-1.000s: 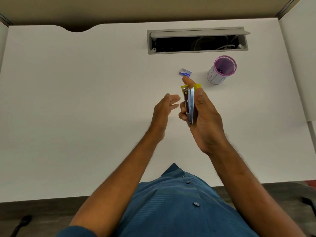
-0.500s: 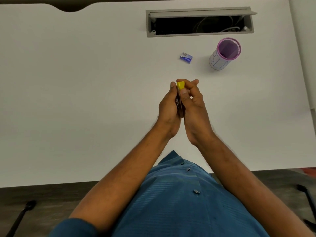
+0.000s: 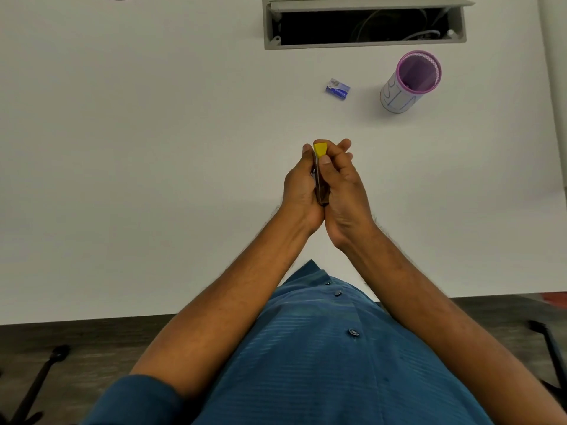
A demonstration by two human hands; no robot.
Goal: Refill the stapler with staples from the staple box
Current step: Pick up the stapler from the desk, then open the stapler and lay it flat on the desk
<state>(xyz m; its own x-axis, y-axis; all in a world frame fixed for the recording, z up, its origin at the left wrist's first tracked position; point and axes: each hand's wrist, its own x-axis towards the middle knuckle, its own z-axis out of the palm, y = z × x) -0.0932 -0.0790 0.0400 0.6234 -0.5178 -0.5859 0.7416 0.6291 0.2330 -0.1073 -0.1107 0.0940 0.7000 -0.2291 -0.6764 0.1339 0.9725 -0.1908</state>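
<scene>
**Stapler clasped between both hands above the desk**

The left hand (image 3: pixel 299 187) is curled round the left side of the slim metal stapler with a yellow tip (image 3: pixel 319 167), which is held on edge above the white desk (image 3: pixel 153 148). The right hand (image 3: pixel 345 191) is wrapped round its right side, thumb near the yellow end. Farther back, the small blue staple box (image 3: pixel 337 89) lies on the desk, with a purple-rimmed white cylindrical cup (image 3: pixel 408 82) well to its right.
</scene>
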